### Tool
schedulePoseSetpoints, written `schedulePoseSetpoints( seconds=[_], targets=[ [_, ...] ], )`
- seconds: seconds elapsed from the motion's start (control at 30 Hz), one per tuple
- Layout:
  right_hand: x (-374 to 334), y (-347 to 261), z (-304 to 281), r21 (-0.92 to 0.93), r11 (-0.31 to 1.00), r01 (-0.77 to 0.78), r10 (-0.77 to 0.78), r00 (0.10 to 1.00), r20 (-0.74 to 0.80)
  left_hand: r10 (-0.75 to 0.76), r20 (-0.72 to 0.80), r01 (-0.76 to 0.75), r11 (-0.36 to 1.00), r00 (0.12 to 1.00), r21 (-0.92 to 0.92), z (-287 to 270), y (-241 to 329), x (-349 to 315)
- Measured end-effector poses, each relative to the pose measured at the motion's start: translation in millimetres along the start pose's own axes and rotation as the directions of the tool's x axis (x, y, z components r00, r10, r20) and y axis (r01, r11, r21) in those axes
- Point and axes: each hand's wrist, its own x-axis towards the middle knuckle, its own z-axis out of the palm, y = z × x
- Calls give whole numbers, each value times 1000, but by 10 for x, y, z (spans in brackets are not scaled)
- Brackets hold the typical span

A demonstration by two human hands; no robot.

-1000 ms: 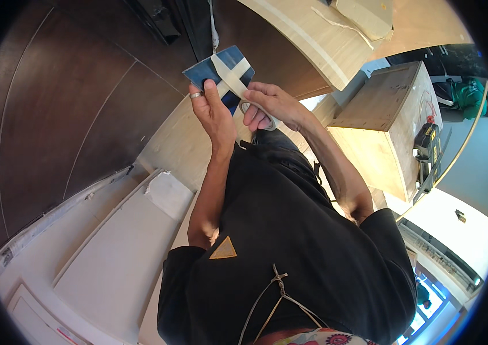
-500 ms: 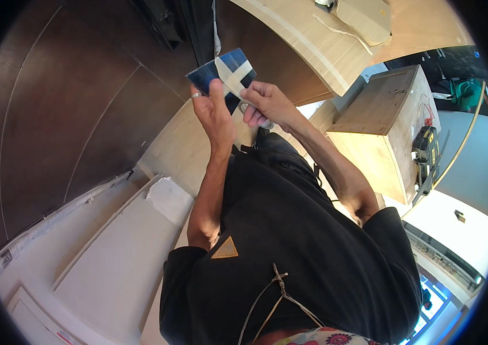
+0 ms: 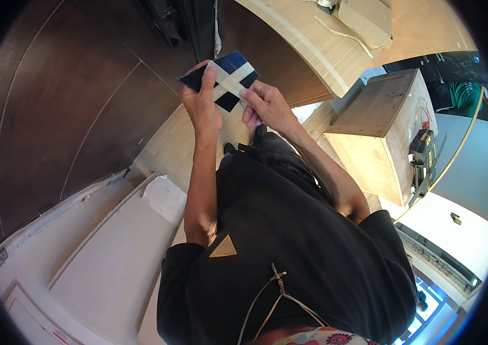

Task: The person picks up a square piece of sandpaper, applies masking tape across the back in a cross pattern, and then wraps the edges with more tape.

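Observation:
My left hand grips a small, dark, glossy rectangular panel by its left side, thumb on the near face and fingers behind. Two strips of pale tape cross over the panel's face. At the panel's right edge my right hand is closed, its thumb pressing on the end of one strip. A pale curved edge, seemingly of a tape roll, shows below that thumb; the rest is hidden by the fingers. The panel is held up in front of me, tilted.
Dark brown panelling rises on the left. A wood-grained board with a flattened cardboard piece is ahead. At right stand a wooden box and a black tool case. A person in green is beyond.
My left hand has shifted slightly left and turned the panel a little. The tape strips now form a clearer cross, and less of the pale ring by my right fingers shows.

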Motion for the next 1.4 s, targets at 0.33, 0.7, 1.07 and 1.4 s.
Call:
schedulePoseSetpoints(
  seconds=[0.33,0.7,1.07,1.4],
  targets=[
    [-98,-12,-15,20,998,-68,65,991,118,-30,-73,35,998,997,58,-95,-112,21],
    [-29,131,-142,26,998,-49,48,996,70,-182,207,173,983,961,59,-123,-215,-178],
    [-201,150,-118,9,1000,26,-27,989,146,-141,47,143,989,989,-42,-86,-236,-243],
    [-226,551,-252,733,553,-396,-110,838,535,-295,223,264,951,929,159,-143,-95,-361]
  ],
)
